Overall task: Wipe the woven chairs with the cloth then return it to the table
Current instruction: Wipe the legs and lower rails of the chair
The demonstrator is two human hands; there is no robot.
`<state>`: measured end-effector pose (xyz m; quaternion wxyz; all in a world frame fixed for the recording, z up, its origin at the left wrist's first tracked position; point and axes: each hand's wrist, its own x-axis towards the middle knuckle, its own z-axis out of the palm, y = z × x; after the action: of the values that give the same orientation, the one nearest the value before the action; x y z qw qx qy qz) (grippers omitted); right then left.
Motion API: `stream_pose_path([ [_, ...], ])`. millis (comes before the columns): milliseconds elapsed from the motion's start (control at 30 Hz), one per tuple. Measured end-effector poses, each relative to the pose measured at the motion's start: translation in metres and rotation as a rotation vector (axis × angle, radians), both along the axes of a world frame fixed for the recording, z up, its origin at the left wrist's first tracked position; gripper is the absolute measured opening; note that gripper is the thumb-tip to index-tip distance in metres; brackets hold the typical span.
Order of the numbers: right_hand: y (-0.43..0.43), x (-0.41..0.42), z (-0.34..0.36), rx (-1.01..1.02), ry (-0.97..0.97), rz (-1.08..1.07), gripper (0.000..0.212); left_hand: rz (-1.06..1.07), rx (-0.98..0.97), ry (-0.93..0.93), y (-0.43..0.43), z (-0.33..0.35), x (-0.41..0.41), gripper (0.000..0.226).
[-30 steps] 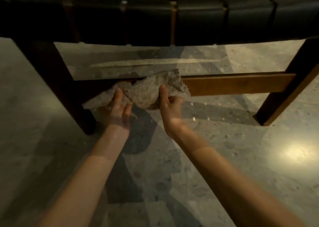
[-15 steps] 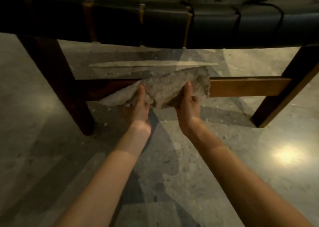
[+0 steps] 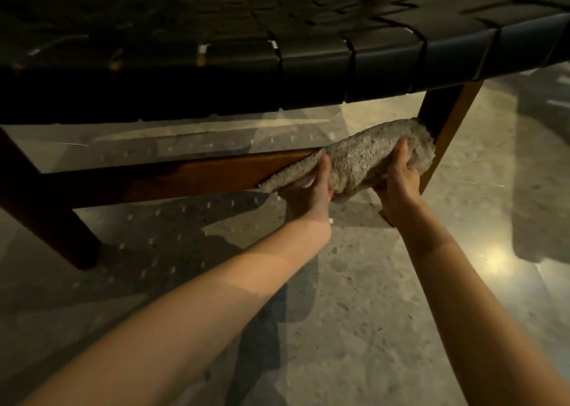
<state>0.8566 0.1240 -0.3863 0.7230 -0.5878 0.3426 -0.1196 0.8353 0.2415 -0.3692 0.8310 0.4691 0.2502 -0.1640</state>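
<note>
A person is holding a fluffy cloth (image 3: 370, 159) on the low bar (image 3: 172, 177) of a woven chair (image 3: 277, 51).

The grey cloth is lying over the right end of the wooden bar, touching the right leg (image 3: 444, 119) — just under the dark woven seat (image 3: 385, 66). The left hand (image 3: 308, 196) is gripping the cloth's left part, thumb on top. The right hand (image 3: 398, 186) is gripping the right part the same way, close to that leg. Both arms are reaching in from the near side. The other leg (image 3: 40, 208) is standing far off to the left on the shiny floor (image 3: 370, 282).
</note>
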Motion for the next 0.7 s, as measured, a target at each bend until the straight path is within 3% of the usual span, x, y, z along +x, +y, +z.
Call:
stream_pose_path([
  [67,0.000,-0.002,0.000,-0.113,0.069,0.082,0.068,0.071,-0.009,0.005,0.010,-0.003,0.001,0.073],
  [167,0.011,-0.018,0.001,-0.338,0.116,0.196,0.065,-0.052,-0.111,0.051,0.047,0.003,-0.011,0.057],
  [300,0.058,-0.041,0.004,-0.571,0.085,0.345,0.044,0.088,0.134,0.097,0.099,-0.003,-0.021,0.071],
  [400,0.104,-0.051,0.009,-0.557,-0.006,0.391,0.031,0.171,0.317,0.003,0.147,-0.002,-0.030,0.078],
  [500,0.146,-0.059,0.014,-0.571,-0.115,0.422,0.053,0.278,0.483,-0.059,0.211,0.005,-0.047,0.061],
  [600,0.185,-0.061,0.019,-0.665,-0.225,0.611,0.071,0.333,0.549,-0.043,0.273,0.011,-0.057,0.049],
  [700,0.223,-0.049,0.026,-0.934,-0.252,0.841,0.036,0.370,0.571,-0.107,0.321,0.019,-0.069,0.049],
])
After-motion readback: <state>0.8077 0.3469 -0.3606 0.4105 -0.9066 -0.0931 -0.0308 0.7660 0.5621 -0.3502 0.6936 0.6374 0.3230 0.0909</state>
